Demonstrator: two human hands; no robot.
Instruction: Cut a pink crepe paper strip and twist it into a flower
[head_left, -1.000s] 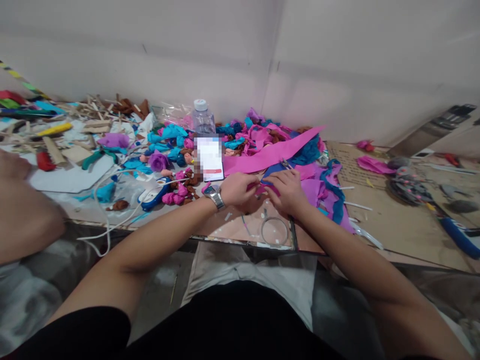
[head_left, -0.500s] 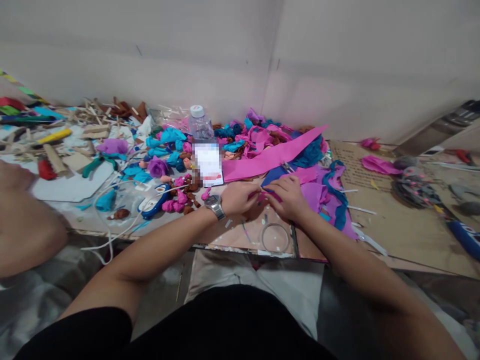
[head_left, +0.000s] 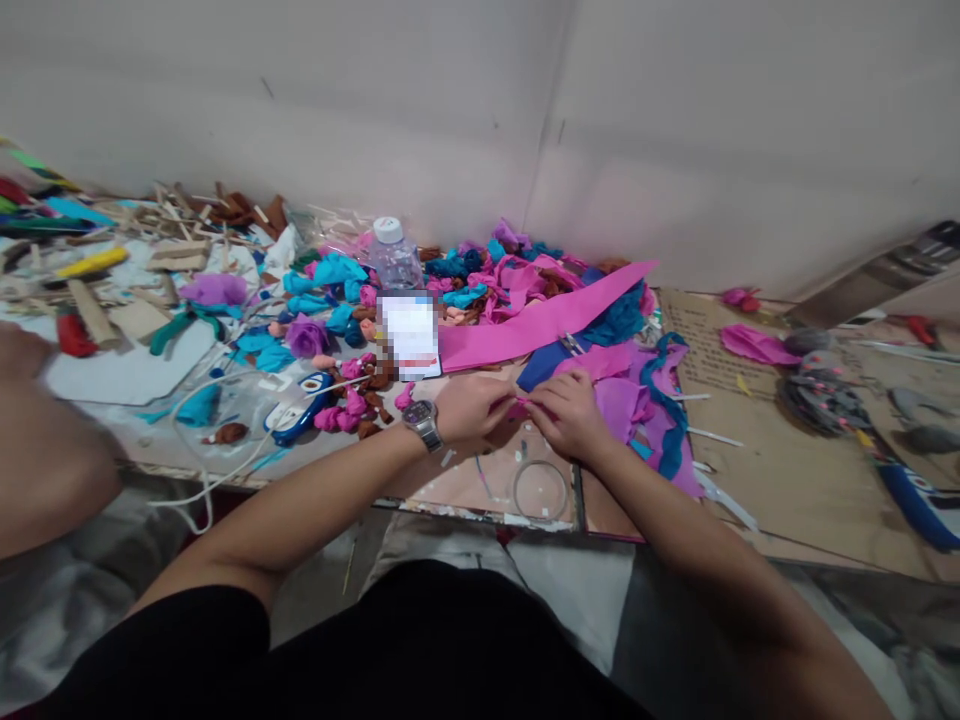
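Observation:
My left hand (head_left: 472, 410), with a metal wristwatch (head_left: 423, 424) on its wrist, pinches a small piece of pink crepe paper (head_left: 521, 405). Facing it, my right hand (head_left: 570, 415) has its fingertips closed on the same piece. Most of that piece is hidden by the fingers. Just beyond my hands, a long pink crepe paper strip (head_left: 517, 332) slants up to the right. Blue paper (head_left: 541, 362) lies under a small metal object that I cannot make out. Purple crepe paper (head_left: 621, 400) is heaped beside my right hand.
A phone (head_left: 409, 335) with a lit screen leans before a clear bottle (head_left: 394, 260). Twisted paper pieces (head_left: 351, 408) and a blue-and-white glue gun (head_left: 298, 408) lie leftward. A thin ring (head_left: 540, 490) rests near the table edge. Another person's arm (head_left: 56, 450) is at far left.
The view has shifted slightly, so the table's things sit a little differently in the picture. Both hands stay together on the pink paper, with the fingers slightly moved.

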